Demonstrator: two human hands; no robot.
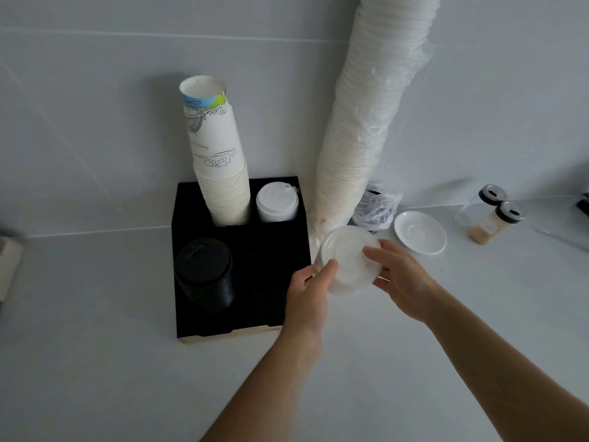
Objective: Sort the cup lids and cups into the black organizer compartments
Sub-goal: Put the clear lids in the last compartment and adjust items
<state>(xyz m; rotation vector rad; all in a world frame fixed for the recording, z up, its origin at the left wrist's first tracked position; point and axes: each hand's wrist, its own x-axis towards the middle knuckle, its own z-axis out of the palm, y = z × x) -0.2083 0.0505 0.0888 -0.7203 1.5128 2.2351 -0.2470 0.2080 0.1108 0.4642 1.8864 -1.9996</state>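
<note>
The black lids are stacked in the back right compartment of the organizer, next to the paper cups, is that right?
Not quite. The head view shows the black lids in the front left compartment of the organizer, in front of the paper cups. The back right compartment beside the cups holds the white lids.

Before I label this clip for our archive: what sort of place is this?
Probably a cafe or office drinks counter. A black organizer holds paper cups and takeaway lids, a long sleeve of white lids leans on the wall, and a saucer and shaker jars stand nearby.
</note>
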